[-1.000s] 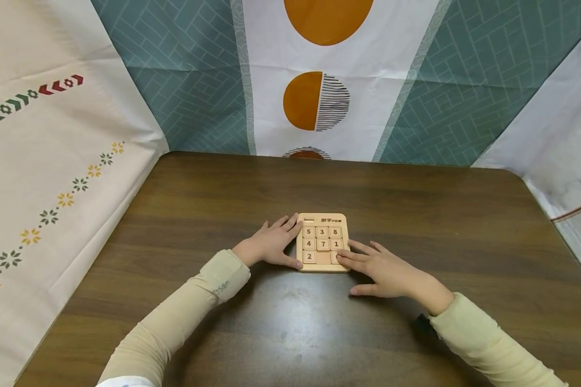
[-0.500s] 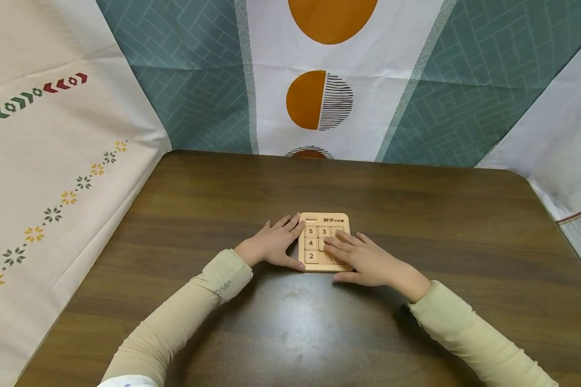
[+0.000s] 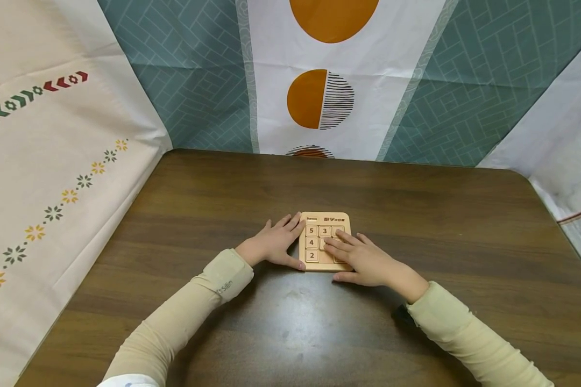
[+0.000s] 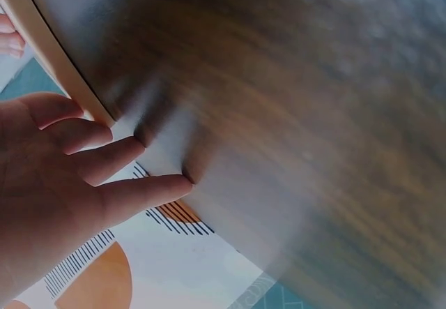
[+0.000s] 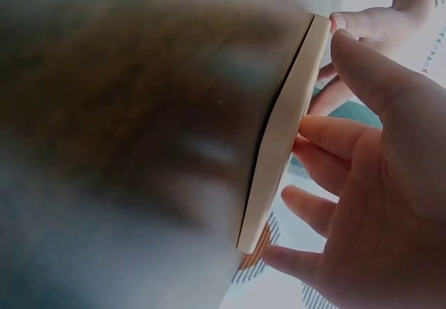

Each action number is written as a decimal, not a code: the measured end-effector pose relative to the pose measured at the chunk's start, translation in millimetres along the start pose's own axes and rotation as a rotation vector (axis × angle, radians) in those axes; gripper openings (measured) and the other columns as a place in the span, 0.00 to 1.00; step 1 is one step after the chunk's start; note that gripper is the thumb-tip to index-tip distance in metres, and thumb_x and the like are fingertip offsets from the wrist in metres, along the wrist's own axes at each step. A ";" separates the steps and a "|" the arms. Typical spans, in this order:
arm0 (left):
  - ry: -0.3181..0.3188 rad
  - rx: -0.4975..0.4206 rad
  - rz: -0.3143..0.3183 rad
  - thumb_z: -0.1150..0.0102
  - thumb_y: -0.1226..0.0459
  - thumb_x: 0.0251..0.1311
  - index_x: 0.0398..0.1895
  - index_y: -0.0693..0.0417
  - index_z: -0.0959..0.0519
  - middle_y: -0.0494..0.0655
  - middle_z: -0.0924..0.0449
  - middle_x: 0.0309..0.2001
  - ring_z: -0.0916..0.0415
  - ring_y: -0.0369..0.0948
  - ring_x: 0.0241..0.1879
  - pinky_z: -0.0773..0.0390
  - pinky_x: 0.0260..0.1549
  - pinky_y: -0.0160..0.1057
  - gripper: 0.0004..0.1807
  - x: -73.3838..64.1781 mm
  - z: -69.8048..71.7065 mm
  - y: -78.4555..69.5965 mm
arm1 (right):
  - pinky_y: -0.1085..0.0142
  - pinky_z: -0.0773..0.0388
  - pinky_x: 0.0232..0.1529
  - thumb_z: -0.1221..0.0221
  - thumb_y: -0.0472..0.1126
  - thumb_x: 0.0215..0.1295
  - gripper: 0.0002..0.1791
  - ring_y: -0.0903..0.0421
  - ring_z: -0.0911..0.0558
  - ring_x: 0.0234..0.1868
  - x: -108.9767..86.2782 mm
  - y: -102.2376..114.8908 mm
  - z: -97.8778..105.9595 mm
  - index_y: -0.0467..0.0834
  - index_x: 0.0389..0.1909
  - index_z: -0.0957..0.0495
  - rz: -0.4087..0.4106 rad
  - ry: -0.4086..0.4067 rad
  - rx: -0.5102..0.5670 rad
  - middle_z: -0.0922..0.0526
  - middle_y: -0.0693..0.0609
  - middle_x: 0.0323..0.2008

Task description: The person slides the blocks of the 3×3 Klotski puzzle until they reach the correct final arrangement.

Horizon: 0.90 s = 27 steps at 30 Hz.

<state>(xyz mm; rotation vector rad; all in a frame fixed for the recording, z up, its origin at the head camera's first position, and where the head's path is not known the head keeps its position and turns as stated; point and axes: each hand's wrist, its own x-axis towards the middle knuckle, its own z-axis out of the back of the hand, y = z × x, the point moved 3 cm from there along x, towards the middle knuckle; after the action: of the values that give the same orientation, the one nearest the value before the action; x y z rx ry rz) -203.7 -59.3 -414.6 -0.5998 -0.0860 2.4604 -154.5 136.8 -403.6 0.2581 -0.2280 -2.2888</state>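
Observation:
A wooden number sliding puzzle (image 3: 342,217) lies flat on the table. Tiles 5 (image 3: 311,230), 3 (image 3: 324,230), 4 (image 3: 311,242) and 2 (image 3: 312,255) show; those further right are partly covered. A gap without a tile shows in the bottom row. My left hand (image 3: 276,243) rests along the puzzle's left side, fingers spread and thumb at the near left corner. My right hand (image 3: 368,262) reaches over from the right, extended fingertips on the middle and right tiles. In the right wrist view, two of its fingers touch the puzzle frame's (image 5: 279,141) upper side.
The brown wooden table (image 3: 416,209) surrounds the puzzle. Behind it hangs a teal and white patterned cloth (image 3: 203,80), and a cream cloth (image 3: 53,161) drapes along the left side. A small dark item (image 3: 403,316) sits under the right cuff.
My right hand has moved left and slightly away from me, its fingertips going from the lower right tile to the middle of the puzzle. My left hand has stayed at the left edge.

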 end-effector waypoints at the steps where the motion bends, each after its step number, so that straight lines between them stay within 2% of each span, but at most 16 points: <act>1: 0.002 0.000 0.001 0.46 0.32 0.44 0.72 0.52 0.60 0.50 0.70 0.72 0.66 0.49 0.69 0.52 0.58 0.62 0.59 0.0 0.0 0.0 | 0.38 0.48 0.57 0.44 0.56 0.60 0.38 0.42 0.48 0.67 0.1 0.2 -0.2 0.40 0.65 0.39 0.001 -0.002 -0.002 0.41 0.46 0.66; 11: 0.003 -0.003 0.001 0.46 0.32 0.45 0.72 0.52 0.60 0.50 0.70 0.72 0.66 0.49 0.69 0.53 0.58 0.63 0.59 -0.8 0.0 -0.3 | 0.38 0.48 0.57 0.42 0.58 0.57 0.40 0.41 0.49 0.68 -1.3 4.6 2.1 0.38 0.64 0.37 0.009 -0.004 0.014 0.40 0.45 0.66; 27: -0.012 -0.004 -0.002 0.45 0.33 0.44 0.72 0.53 0.60 0.51 0.70 0.72 0.66 0.49 0.69 0.52 0.58 0.63 0.59 -0.9 -0.1 -0.5 | 0.37 0.46 0.56 0.40 0.57 0.55 0.39 0.41 0.46 0.67 -12.8 14.8 0.9 0.38 0.63 0.36 0.075 -0.014 0.001 0.37 0.44 0.64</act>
<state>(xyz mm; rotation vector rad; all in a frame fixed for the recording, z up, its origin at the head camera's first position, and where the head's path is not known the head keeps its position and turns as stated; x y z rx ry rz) -202.8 -59.4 -414.2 -0.5864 -0.0968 2.4624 -135.8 136.7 -397.7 0.2299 -0.2425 -2.2168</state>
